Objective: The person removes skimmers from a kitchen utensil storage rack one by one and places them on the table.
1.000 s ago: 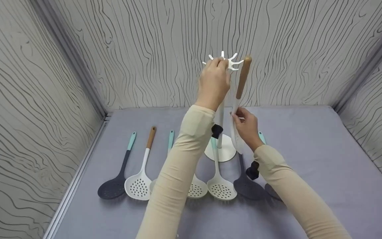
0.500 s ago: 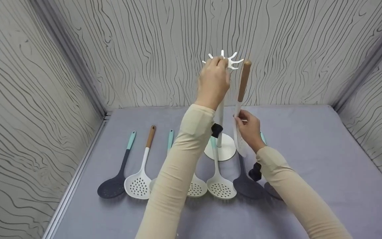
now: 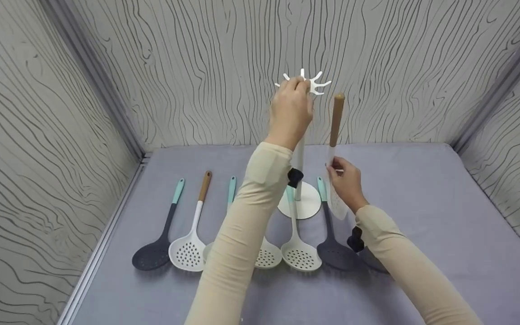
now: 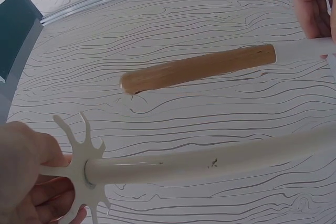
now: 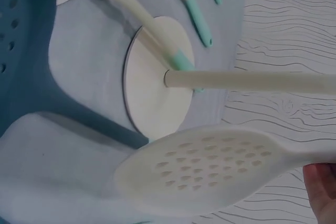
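Note:
My left hand (image 3: 290, 108) grips the top of a white utensil stand, at its ring of hooks (image 3: 318, 85). In the left wrist view the fingers curl around the hook ring (image 4: 79, 174), with the pole (image 4: 210, 161) running off to the right. To the right of the pole, my right hand (image 3: 346, 183) pinches the white neck of a skimmer with a brown handle (image 3: 338, 118). This skimmer is held nearly upright, handle up and apart from the hooks. Its perforated white head (image 5: 205, 169) hangs downward, in front of the stand's round base (image 5: 157, 103) in the right wrist view.
Several skimmers lie in a row on the grey cloth: a dark one (image 3: 151, 255) at the left, a white brown-handled one (image 3: 190, 253), a white mint-handled one (image 3: 300, 257) and a dark one (image 3: 339, 255). My left sleeve (image 3: 237, 243) hides part of the row. Patterned walls (image 3: 224, 54) enclose the table.
The right hand has moved down and to the right with the skimmer, so the handle's tip is lower and farther from the hooks. The left hand stays at the stand's top.

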The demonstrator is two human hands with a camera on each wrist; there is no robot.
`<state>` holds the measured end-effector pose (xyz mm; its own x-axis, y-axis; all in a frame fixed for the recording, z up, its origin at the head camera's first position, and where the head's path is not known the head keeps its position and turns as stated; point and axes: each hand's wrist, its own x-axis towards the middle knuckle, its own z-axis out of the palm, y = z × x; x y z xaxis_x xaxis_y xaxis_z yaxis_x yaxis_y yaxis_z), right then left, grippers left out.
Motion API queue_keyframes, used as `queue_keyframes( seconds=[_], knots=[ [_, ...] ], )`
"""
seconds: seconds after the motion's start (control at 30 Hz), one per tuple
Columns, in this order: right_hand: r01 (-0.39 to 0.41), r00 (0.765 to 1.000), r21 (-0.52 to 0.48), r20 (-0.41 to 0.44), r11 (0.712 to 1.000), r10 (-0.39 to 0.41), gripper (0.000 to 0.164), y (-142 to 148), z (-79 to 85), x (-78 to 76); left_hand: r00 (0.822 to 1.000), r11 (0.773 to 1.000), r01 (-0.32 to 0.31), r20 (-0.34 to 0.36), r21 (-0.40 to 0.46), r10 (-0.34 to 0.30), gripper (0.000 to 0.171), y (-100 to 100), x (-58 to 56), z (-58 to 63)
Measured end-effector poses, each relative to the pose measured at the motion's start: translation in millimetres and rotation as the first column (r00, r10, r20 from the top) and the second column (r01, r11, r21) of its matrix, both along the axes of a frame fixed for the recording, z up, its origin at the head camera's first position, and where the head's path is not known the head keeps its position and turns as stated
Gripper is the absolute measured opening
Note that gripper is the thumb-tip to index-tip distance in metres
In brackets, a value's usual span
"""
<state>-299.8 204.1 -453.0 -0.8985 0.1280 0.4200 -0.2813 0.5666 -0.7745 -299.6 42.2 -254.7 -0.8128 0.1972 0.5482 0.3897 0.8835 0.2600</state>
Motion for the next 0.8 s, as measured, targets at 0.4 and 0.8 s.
queue_keyframes(
  seconds=[0.4, 0.8],
  knots=[
    [0.004, 1.0, 0.061, -0.007, 0.998, -0.003, 0.021, 19, -9.2, 3.1, 1.0, 1.0, -0.003, 0.015, -0.003, 0.003, 0.03, 0, -0.4, 0.1],
    [0.033, 0.999, 0.084, 0.0, 0.996, -0.033, 0.027, 32, -17.4, 4.8, 1.0, 1.0, -0.018, 0.007, -0.014, 0.018, 0.029, 1, 0.8, -0.7]
  ],
)
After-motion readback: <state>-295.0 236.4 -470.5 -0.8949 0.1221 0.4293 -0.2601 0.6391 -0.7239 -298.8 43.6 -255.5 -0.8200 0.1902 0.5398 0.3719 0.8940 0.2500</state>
